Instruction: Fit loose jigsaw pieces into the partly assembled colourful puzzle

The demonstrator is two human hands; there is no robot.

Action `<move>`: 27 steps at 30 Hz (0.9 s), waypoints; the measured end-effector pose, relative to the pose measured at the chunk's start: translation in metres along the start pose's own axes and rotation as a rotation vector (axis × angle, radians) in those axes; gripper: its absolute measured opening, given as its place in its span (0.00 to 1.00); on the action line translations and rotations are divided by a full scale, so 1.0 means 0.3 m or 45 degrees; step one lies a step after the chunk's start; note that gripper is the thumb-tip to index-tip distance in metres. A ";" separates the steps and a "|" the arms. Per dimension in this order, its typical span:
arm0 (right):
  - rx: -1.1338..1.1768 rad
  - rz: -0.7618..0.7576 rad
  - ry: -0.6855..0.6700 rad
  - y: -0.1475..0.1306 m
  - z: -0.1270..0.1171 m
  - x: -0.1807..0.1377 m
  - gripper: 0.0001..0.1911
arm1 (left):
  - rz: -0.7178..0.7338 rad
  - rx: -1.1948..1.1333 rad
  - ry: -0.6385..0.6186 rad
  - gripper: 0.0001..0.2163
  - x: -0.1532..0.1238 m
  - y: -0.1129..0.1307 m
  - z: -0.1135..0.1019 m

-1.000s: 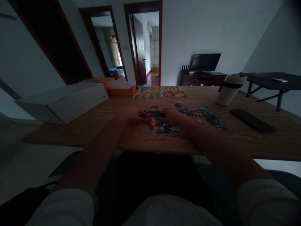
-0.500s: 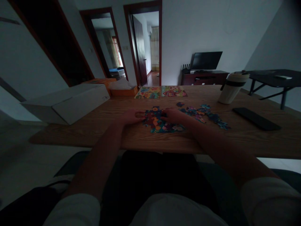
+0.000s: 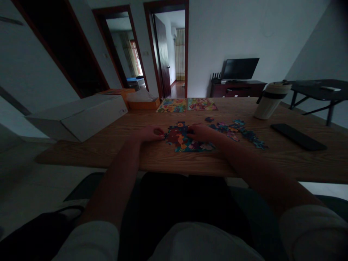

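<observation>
A partly joined jigsaw puzzle with dark blue, brown and orange artwork lies flat near the table's front edge. At its left edge, my left hand is closed in a pinch, with a small dark puzzle piece at the fingertips. My right hand rests over the puzzle's upper right part, thumb and index finger apart and curved down onto it. The palm and forearm hide some of that side. Loose puzzle pieces lie in a heap to the right, and a single piece sits behind the right hand.
Two colourful picture sheets lie at the table's far side. To the left stand a long white box and an orange tissue box. A cup with a dark band and a black flat object are at the right.
My left hand has drawn slightly left from the puzzle, and its thumb and index finger have come together at the small piece. My right hand stays almost where it was.
</observation>
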State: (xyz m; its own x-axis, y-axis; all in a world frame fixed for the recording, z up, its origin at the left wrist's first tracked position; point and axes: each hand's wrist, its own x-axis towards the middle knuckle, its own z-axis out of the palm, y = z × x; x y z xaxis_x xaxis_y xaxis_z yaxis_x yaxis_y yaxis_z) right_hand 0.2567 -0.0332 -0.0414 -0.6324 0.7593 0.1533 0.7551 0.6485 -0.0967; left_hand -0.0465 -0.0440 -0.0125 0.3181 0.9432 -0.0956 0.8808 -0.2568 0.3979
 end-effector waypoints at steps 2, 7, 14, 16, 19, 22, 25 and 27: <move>0.004 0.002 0.001 0.004 0.003 0.001 0.19 | -0.019 0.013 -0.021 0.22 -0.006 0.006 -0.005; 0.013 -0.013 0.006 0.011 0.009 0.000 0.19 | -0.023 -0.017 -0.077 0.22 -0.022 0.021 -0.013; 0.037 -0.015 -0.002 0.017 0.013 0.004 0.18 | -0.018 -0.063 -0.104 0.20 -0.024 0.031 -0.010; 0.032 -0.004 -0.004 0.016 0.012 0.004 0.18 | -0.039 -0.055 -0.092 0.21 -0.017 0.030 -0.003; 0.021 0.004 0.010 0.011 0.008 0.001 0.18 | -0.039 0.016 -0.036 0.21 -0.006 0.028 0.009; 0.022 0.000 0.011 0.005 0.003 -0.004 0.19 | -0.015 0.073 0.009 0.22 0.005 0.026 0.020; 0.021 0.011 0.003 0.001 0.000 -0.005 0.19 | -0.012 0.094 0.006 0.23 0.010 0.025 0.024; 0.009 0.008 0.000 0.000 -0.001 -0.005 0.19 | -0.025 0.094 0.004 0.24 0.008 0.026 0.022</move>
State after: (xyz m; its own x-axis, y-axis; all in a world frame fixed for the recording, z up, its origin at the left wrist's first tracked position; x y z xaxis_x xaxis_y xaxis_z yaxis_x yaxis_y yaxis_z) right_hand 0.2577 -0.0344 -0.0412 -0.6274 0.7635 0.1530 0.7580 0.6438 -0.1047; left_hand -0.0365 -0.0453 -0.0156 0.2999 0.9487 -0.0997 0.9102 -0.2533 0.3275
